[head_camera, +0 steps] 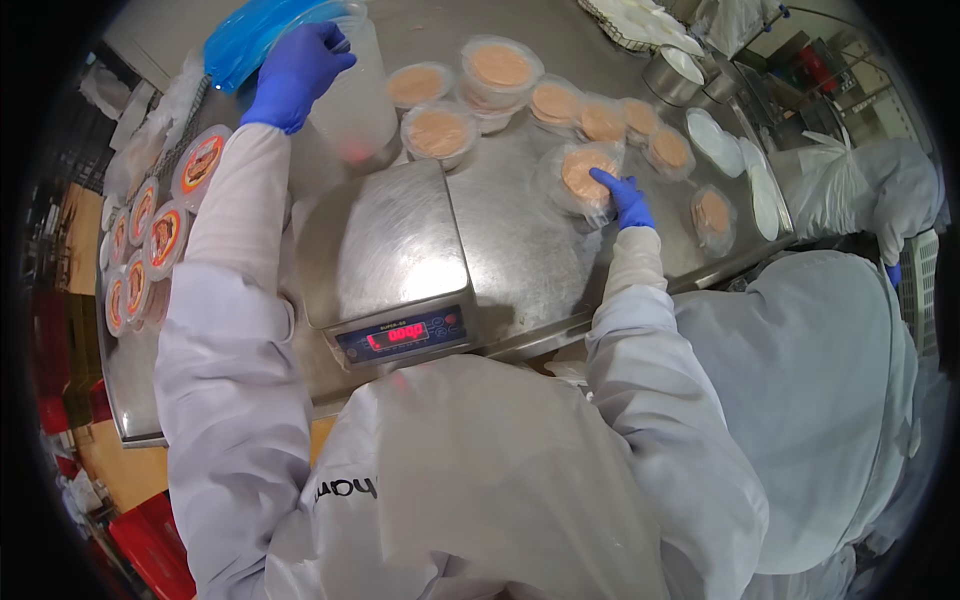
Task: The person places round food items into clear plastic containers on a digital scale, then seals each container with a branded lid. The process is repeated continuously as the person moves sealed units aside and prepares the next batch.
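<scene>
My left hand (300,71), in a blue glove, is at the rim of a tall translucent plastic container (354,97) beside a blue plastic bag (247,37); its fingertips are bent, and whether they hold anything is unclear. My right hand (626,196), gloved too, has its fingers on a stack of round, flat pinkish patties (585,174) with clear film under and around it. A digital scale (382,247) with a steel platform and lit red display stands between my arms. Behind it are round plastic tubs (439,135) filled with the same pinkish slices.
More film-wrapped patty stacks (670,148) lie at the right. Lidded tubs with printed labels (165,236) are piled at the left. White lids or trays (712,142) and a steel pot (673,76) are near the right edge. A co-worker (795,397) in pale clothing is close on my right.
</scene>
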Motion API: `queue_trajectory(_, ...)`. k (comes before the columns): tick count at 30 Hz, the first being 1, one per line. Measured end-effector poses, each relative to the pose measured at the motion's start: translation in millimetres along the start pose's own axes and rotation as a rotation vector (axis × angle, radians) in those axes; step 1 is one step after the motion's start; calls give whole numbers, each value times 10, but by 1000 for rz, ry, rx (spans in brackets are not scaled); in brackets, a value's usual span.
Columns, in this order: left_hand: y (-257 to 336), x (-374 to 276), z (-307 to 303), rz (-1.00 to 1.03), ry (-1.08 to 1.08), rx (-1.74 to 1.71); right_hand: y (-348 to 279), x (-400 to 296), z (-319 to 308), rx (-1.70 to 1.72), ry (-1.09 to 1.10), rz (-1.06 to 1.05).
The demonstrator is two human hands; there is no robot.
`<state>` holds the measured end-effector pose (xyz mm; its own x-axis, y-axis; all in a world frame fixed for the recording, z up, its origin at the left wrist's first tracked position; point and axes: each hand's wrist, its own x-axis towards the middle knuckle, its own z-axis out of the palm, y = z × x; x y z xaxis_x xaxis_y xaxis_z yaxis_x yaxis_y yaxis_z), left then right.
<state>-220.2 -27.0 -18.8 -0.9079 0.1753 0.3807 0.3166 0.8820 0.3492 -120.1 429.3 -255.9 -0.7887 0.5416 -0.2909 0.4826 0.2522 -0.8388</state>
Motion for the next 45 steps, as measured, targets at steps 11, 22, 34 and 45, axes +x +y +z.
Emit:
queue_trajectory(11,287,-2046,-173,563,-52,-17,-13,-72,251,570,-219,-295)
queue_trajectory(22,99,-2594,27,354,-69,-27,-727,-678,124,649,-84,-397)
queue_trajectory(34,125,-2643,65,304,-104,22,-678,-557,122,747,-227,-317)
queue_trajectory(45,215,-2561,15,291,-149,46,-537,58,363,15,-237,-169)
